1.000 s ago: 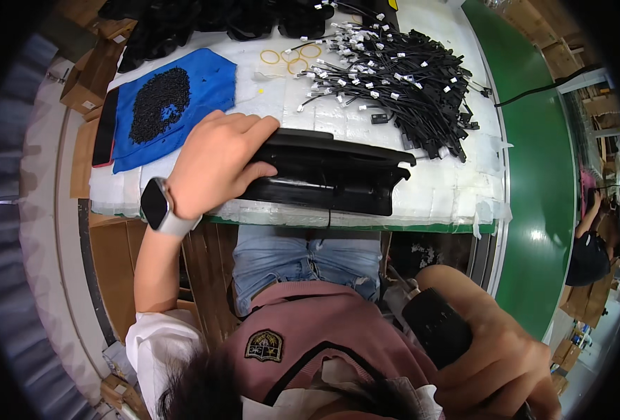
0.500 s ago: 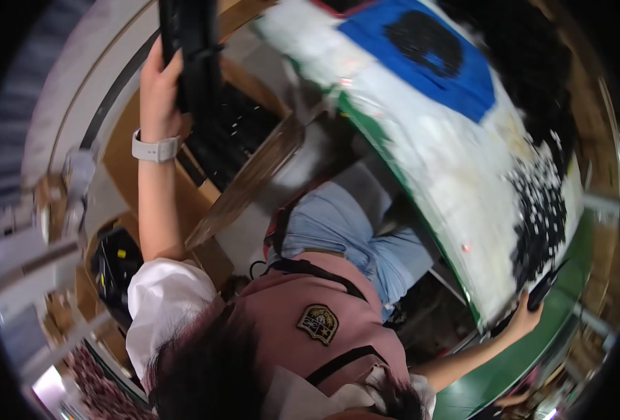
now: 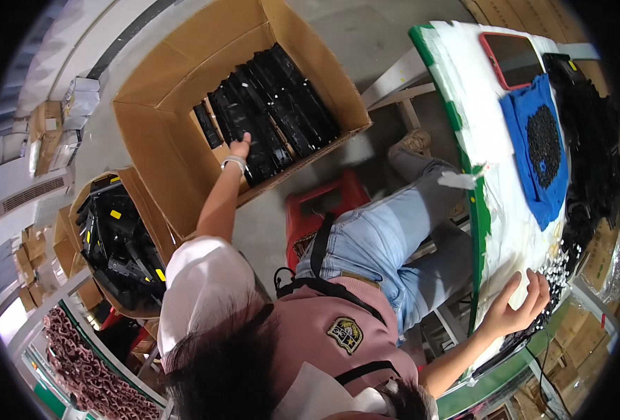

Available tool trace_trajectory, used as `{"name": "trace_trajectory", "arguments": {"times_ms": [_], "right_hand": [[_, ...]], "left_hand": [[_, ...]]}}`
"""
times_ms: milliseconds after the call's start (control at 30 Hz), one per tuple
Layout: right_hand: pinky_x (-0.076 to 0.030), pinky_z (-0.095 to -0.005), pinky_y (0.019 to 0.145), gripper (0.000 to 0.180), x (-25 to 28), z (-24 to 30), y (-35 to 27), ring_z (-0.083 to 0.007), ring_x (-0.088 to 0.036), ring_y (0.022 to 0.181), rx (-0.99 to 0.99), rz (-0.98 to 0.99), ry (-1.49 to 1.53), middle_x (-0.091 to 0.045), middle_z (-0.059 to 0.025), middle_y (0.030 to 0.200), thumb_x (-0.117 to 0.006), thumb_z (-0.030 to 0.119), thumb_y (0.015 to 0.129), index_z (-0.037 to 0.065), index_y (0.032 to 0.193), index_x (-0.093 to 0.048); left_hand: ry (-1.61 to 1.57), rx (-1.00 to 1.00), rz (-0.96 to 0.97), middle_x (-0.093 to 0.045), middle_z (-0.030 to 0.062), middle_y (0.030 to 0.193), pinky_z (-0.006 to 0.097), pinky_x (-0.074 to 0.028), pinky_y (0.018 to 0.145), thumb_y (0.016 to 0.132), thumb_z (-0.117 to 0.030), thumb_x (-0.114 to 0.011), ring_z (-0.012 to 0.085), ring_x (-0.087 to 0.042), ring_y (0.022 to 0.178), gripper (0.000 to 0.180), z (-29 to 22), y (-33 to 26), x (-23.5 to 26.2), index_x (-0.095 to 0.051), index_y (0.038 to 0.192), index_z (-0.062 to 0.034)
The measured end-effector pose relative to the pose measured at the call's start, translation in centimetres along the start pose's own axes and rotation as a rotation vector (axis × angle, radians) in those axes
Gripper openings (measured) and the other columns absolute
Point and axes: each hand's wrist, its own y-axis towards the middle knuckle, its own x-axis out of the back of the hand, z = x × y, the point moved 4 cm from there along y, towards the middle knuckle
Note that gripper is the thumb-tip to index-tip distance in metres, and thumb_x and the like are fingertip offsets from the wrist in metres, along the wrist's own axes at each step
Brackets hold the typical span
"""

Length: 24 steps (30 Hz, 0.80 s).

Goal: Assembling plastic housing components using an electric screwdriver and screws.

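My left hand (image 3: 240, 147), with a watch on its wrist, reaches down into a big open cardboard box (image 3: 177, 91) on the floor. It rests on the long black plastic parts (image 3: 282, 115) stacked inside; whether its fingers still grip one is hidden. My right hand (image 3: 524, 304) lies flat on the white table top (image 3: 492, 210), fingers spread and holding nothing. It sits beside small white-tipped black pieces (image 3: 559, 269).
A blue cloth (image 3: 534, 133) with a heap of small black bits and a red-framed flat thing (image 3: 510, 59) lie on the table, next to a mass of black cables (image 3: 594, 161). A red stool (image 3: 324, 203) stands under me. A second box of black parts (image 3: 117, 241) stands at the left.
I have turned left from the table toward the floor. The long black part my left hand carried has gone down to the box. My right hand has moved onto the table.
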Motion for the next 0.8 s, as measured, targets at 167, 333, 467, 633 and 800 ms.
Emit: {"name": "trace_trajectory", "arguments": {"times_ms": [167, 333, 467, 633, 800], "right_hand": [[-0.049, -0.0384, 0.081, 0.012, -0.6, 0.6, -0.1, -0.0277, -0.061, 0.092, 0.032, 0.100, -0.019, -0.061, -0.0139, 0.101, -0.065, 0.002, 0.083, -0.001, 0.095, -0.065], [-0.049, -0.0380, 0.081, 0.011, -0.3, 2.1, 0.7, -0.0274, -0.061, 0.090, -0.025, 0.149, -0.019, -0.061, -0.0133, 0.096, -0.063, -0.001, 0.083, -0.001, 0.093, -0.064], [-0.049, -0.0380, 0.079, 0.016, 0.0, 2.4, 1.6, -0.0295, -0.061, 0.087, 0.031, 0.152, 0.008, -0.061, -0.0144, 0.094, -0.065, -0.001, 0.077, 0.000, 0.094, -0.064], [-0.051, -0.0355, 0.067, 0.021, -2.4, 2.3, 1.9, -0.0288, -0.060, 0.081, -0.095, 0.229, 0.195, -0.056, -0.0123, 0.095, -0.067, 0.003, 0.072, 0.003, 0.092, -0.062], [-0.050, -0.0346, 0.060, 0.015, -0.1, -0.7, 1.1, -0.0264, -0.059, 0.076, -0.076, 0.062, 0.200, -0.058, -0.0089, 0.086, -0.068, 0.003, 0.069, 0.005, 0.083, -0.063]], "left_hand": [[0.602, 0.150, 0.457, -0.060, 0.0137, 0.121, 0.044, -0.055, 0.072, 0.087, -0.046, -0.062, 0.0306, -0.059, 0.107, 0.060, 5.2, -1.2, -4.9, -0.054, 0.127, -0.0013], [0.945, -0.169, 0.953, -0.066, 0.0131, 0.112, 0.039, -0.051, 0.081, 0.090, -0.020, -0.054, 0.0263, -0.062, 0.100, 0.030, 0.3, -8.0, -8.3, -0.064, 0.112, -0.0022], [0.835, -0.136, 0.987, -0.064, 0.0097, 0.083, 0.039, -0.047, 0.067, 0.090, -0.023, -0.053, 0.0230, -0.059, 0.076, 0.023, 1.3, -6.5, -9.7, -0.066, 0.091, -0.0039], [0.428, 0.009, 0.993, -0.068, 0.0005, 0.087, 0.024, -0.043, 0.050, 0.089, -0.020, -0.060, 0.0106, -0.063, 0.070, 0.021, 0.0, -4.0, -7.1, -0.064, 0.106, -0.0089], [-0.097, -0.293, 0.531, -0.070, 0.0028, 0.098, 0.020, -0.045, 0.061, 0.090, -0.022, -0.061, 0.0106, -0.066, 0.082, 0.023, -20.1, -13.8, -5.4, -0.064, 0.110, -0.0108]]}}
